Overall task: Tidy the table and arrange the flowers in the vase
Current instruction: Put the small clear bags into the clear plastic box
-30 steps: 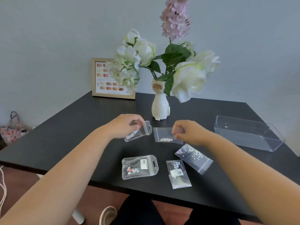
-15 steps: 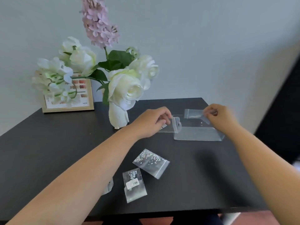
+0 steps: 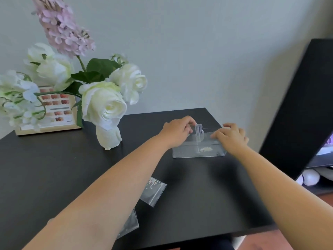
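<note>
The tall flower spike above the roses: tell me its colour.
The tall flower spike is pale pink-lilac, seen best in the head view.

1. Black table point(image 3: 54, 177) against a pale wall; both bare forearms reach forward to a clear plastic tray point(image 3: 198, 154) at the far right of the top
2. Left hand point(image 3: 177, 129) pinches a small clear pouch point(image 3: 199, 132) upright over the tray
3. Right hand point(image 3: 231, 137) rests at the tray's right end, fingers curled down; whether it grips anything cannot be told
4. A second clear bag with pale bits point(image 3: 205, 149) lies inside the tray
5. White cat-shaped vase point(image 3: 108, 138) stands left of the tray, well apart, holding white roses point(image 3: 104, 103) and a pink flower spike point(image 3: 61, 26)
6. Framed colour chart point(image 3: 57, 109) leans on the wall behind the blooms
7. Two more packets near the front edge: speckled bag point(image 3: 154, 191) and another bag point(image 3: 129, 223) partly under the left forearm
</note>
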